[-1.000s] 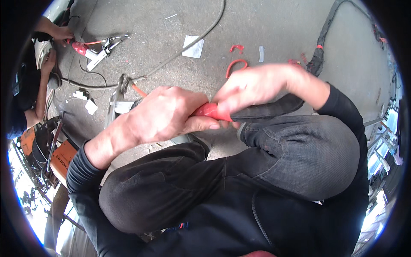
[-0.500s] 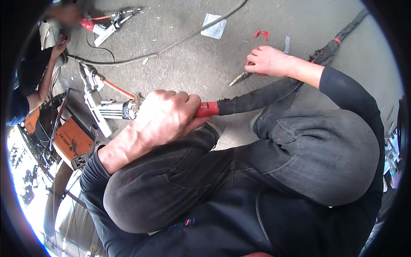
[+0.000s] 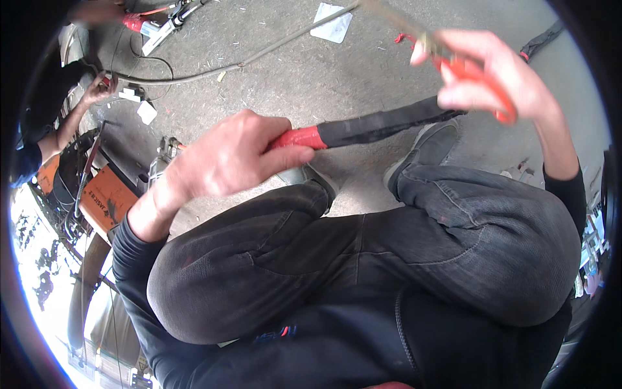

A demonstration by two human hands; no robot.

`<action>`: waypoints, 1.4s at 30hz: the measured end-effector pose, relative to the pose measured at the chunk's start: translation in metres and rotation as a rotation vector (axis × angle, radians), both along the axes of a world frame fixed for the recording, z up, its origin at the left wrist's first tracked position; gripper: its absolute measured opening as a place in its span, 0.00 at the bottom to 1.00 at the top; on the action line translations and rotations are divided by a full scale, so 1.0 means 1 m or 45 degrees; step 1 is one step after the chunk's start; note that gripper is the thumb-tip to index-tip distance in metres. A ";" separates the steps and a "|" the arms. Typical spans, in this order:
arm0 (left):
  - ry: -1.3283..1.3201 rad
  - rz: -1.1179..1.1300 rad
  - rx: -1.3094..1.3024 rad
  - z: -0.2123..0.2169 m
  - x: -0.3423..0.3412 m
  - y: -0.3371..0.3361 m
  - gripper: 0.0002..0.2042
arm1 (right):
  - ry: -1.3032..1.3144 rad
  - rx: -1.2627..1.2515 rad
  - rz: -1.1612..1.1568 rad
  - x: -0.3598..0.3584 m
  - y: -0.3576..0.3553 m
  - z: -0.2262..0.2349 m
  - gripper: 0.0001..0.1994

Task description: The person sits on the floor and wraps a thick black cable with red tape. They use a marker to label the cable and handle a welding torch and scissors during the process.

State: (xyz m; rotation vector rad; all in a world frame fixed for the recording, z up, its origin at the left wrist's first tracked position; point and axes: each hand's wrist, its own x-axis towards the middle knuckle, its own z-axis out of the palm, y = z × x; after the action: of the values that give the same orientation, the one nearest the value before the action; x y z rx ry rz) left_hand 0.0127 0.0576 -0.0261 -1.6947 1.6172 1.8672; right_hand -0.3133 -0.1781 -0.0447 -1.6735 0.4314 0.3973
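My left hand (image 3: pixel 227 154) is wrapped round the red-taped end (image 3: pixel 304 137) of a thick cable covered in black sleeving (image 3: pixel 382 124). From there the cable slants up to the right above my shoes and passes behind my right hand. Held up over it, my right hand (image 3: pixel 518 81) is closed on scissors with orange-red handles (image 3: pixel 476 76). Their blades point up and left, smeared by motion, so I cannot tell whether they are apart. Behind my left wrist, a metal fitting (image 3: pixel 159 162) shows in part.
At left, a co-worker's hand (image 3: pixel 100 87) is near the floor. An orange machine (image 3: pixel 107 198) stands below it. A grey hose (image 3: pixel 240 66) crosses the floor near a white sheet (image 3: pixel 332 23). Red scraps (image 3: pixel 403 39) lie beyond the cable; a silver tool (image 3: pixel 162 35) lies at far left.
My right hand has lifted the scissors from near the floor, up and to the right. My left hand has shifted slightly left and up with the cable; the white-and-silver tool beside it is now mostly out of sight.
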 end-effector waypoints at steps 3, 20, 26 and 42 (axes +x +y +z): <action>0.091 0.128 0.238 -0.015 0.008 -0.005 0.33 | 0.003 -0.021 0.166 0.004 0.040 0.016 0.30; 0.381 0.559 0.610 -0.039 0.016 0.023 0.40 | -0.127 -0.510 0.226 -0.005 0.088 0.000 0.30; 0.366 0.568 0.607 -0.036 0.014 0.023 0.40 | -0.085 -0.506 0.225 -0.004 0.088 0.002 0.29; 0.399 0.529 0.683 -0.029 0.006 0.018 0.38 | -0.514 -0.744 0.244 -0.008 0.086 -0.025 0.32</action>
State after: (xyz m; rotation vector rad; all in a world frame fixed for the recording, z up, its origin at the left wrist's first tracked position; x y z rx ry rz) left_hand 0.0188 0.0761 -0.0551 -1.6265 0.7350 2.5678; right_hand -0.3211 -0.0926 -0.0695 -2.3129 0.0817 0.0583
